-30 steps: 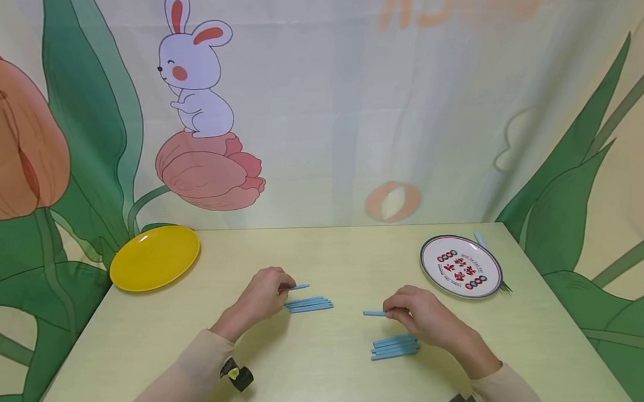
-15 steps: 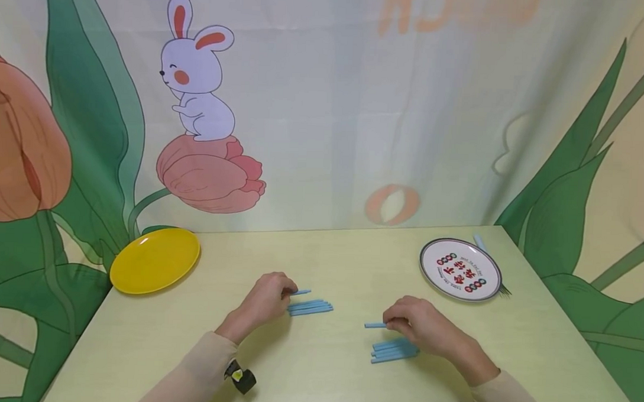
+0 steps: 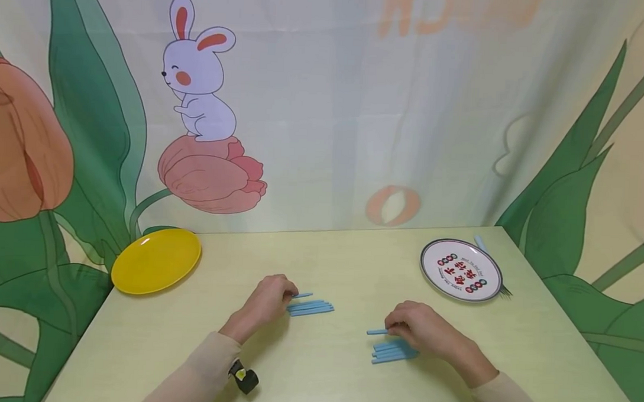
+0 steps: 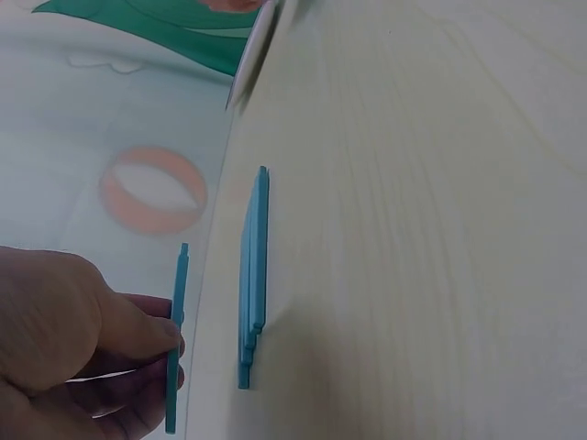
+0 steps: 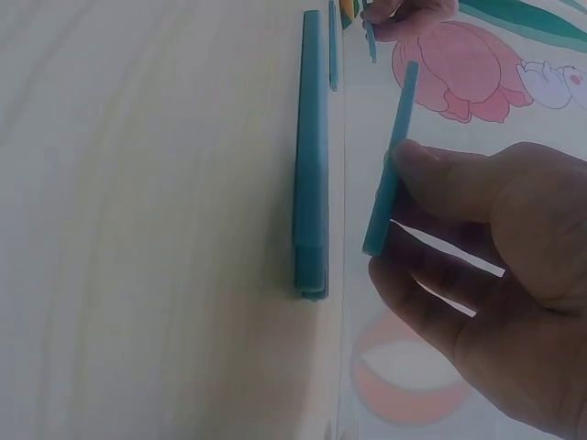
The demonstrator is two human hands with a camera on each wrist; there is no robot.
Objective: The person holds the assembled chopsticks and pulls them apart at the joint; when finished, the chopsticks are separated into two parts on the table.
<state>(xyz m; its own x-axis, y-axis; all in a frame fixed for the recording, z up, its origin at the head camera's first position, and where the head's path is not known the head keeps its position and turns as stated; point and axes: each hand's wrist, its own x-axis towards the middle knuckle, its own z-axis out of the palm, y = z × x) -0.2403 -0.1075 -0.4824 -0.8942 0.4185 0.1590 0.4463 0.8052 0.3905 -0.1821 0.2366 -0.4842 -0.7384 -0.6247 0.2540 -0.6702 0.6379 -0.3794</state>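
Note:
My left hand (image 3: 269, 298) pinches a thin blue stick (image 4: 180, 275) between thumb and fingers, just beyond a row of several similar blue sticks (image 3: 311, 308) lying side by side on the table. To the right, my right hand (image 3: 421, 324) pinches another blue stick (image 5: 396, 156), whose left end pokes out of the fingers. That stick is above a second group of blue sticks (image 3: 392, 352), partly covered by the hand. In both wrist views the held sticks show apart from the groups lying on the tabletop.
A yellow plate (image 3: 156, 261) sits at the table's back left. At the back right is a white plate (image 3: 460, 270) with red lettering, and a fork (image 3: 480, 242) sticks out from under it. A printed curtain (image 3: 314, 118) hangs along the table's far edge.
My right hand has come down toward the near group with its stick. The left hand and its stick are slightly lower in view, still over the far side of their group.

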